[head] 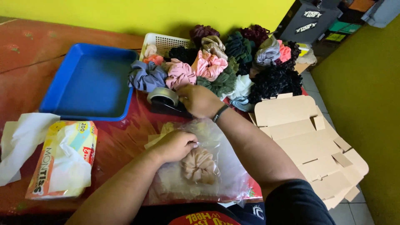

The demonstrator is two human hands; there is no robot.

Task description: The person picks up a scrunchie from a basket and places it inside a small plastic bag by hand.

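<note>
I am pressing my left hand (pixel 175 145), fingers curled together, onto the clear plastic bag (pixel 208 166) lying on the red table (pixel 121 137), pinning its near-left part; the beige fabric scrunchie (pixel 199 164) is sitting inside it, just right of that hand. My right hand (pixel 199 100) is reaching away from me, fingers closing on the black tape dispenser with its grey roll (pixel 163 96), which is lying directly beyond the bag, so the right hand is the nearer one to it.
</note>
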